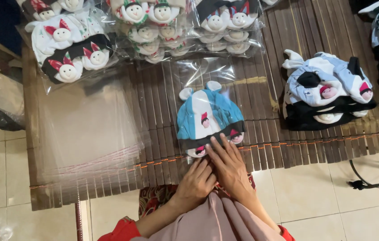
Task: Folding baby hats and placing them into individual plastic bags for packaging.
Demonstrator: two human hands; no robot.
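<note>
A small stack of baby caps [207,118], blue, white and black with little doll faces and ears, lies inside a clear plastic bag [207,73] on the dark slatted bamboo mat [270,138]. My right hand [230,167] rests flat with fingers spread on the bag's near end, fingertips touching the caps' lower edge. My left hand [196,183] sits just beside it, fingers curled down against the bag's open flap at the mat's front edge. Neither hand lifts anything.
A pile of empty clear bags [86,138] lies to the left. Several bagged cap packs [71,49] line the far edge. An unbagged stack of caps [325,91] sits at right. Tiled floor [314,196] shows below the mat.
</note>
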